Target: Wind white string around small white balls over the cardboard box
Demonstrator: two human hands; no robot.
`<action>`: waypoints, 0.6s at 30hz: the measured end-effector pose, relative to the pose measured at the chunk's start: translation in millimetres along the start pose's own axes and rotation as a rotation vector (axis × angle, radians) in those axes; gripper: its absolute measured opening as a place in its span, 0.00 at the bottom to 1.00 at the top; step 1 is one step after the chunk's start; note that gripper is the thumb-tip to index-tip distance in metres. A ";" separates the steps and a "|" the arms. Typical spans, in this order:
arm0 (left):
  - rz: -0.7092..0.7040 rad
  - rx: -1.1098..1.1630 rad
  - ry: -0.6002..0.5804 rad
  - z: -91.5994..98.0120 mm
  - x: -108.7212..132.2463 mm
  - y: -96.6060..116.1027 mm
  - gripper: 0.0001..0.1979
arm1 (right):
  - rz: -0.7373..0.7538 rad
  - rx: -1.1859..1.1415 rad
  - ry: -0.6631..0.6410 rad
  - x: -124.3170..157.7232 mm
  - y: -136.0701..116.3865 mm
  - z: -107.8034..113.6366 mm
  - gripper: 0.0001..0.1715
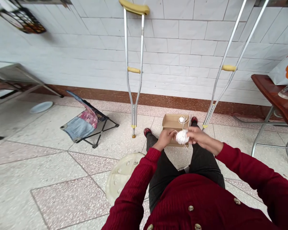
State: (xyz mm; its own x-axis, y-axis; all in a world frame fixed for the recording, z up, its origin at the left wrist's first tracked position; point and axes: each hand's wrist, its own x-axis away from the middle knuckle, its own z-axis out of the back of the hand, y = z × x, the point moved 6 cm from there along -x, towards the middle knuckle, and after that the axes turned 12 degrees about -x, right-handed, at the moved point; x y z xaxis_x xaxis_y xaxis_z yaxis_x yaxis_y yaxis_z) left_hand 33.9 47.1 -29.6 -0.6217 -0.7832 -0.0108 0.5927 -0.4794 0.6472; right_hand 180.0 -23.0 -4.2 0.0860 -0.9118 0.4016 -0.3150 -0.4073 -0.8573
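We see a wall of white rectangular tiles filling the top of the frame, w/ a mottled red-brown skirting strip along its base. Below it spreads the speckled terrazzo floor, cream w/ pinkish angular panels. Btm ctr to btm R: dark red knit sweater, ribbed, w/ round patterned buttons, above dark trousers. Two metal crutches lean on the wall, top ctr and upper R; they're tubular, w/ yellowish grips. Far R we've got a glossy red-brown table on bent metal legs. Mid-L: a folding seat, denim-blue and floral cloth on a thin dark frame. Lower ctr-L: a pale round stool top w/ dimples, partly behind the sleeve. Just R of ctr, btwn the feet, sits an open shallow brown cardboard box.

Over its near edge we see L hand, thumb + fingers bent and nearly closed at the L end of the white yarn ball. R hand has its fingers curled in on the R end; exact fingertip contact we can't tell. That ball is egg-shaped, ridged w/ wraps, w/ loose strands below. A smaller white ball lies in the box, upper R part, w/ loops of strand beside it.
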 end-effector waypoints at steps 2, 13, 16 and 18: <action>-0.067 -0.176 0.044 17.5 -12.2 16.6 0.17 | -0.068 0.054 -0.011 -3.3 27.3 4.4 0.09; -0.134 0.293 -0.131 8.3 -2.4 74.0 0.20 | 0.339 -0.036 0.407 -63.4 -38.9 44.8 0.07; -0.130 0.523 -0.139 9.1 14.0 74.1 0.20 | 0.332 -0.296 0.345 -56.9 -61.9 37.9 0.08; -0.114 0.565 -0.155 6.1 22.1 70.1 0.21 | 0.270 -0.391 0.211 -48.2 -70.5 26.4 0.08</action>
State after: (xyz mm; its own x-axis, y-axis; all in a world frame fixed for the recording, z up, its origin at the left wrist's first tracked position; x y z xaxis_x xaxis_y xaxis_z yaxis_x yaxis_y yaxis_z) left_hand 58.6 -1.4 20.2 -0.7582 -0.6517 -0.0202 0.1800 -0.2390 0.9542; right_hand 223.1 48.2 28.4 -0.2273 -0.9346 0.2735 -0.6326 -0.0718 -0.7712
